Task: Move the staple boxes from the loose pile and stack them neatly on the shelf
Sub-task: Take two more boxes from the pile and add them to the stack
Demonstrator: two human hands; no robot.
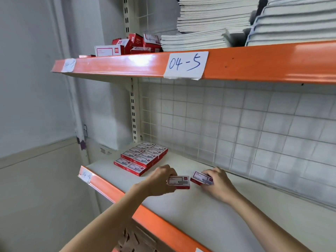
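Note:
A loose pile of red and white staple boxes (135, 45) lies on the upper shelf (254, 64) at its left end. On the lower shelf (209, 211), a neat block of several staple boxes (141, 158) lies flat at the back left. My left hand (161, 179) grips one staple box (179, 181) just above the lower shelf. My right hand (217, 184) holds a second staple box (201, 178) right beside it. The two boxes are a small gap apart.
Stacks of grey notebooks (236, 20) fill the upper shelf to the right of the pile. A white wire grid (236, 124) backs the lower shelf. Paper labels (185, 65) are taped on the orange shelf edges. A wall stands on the left.

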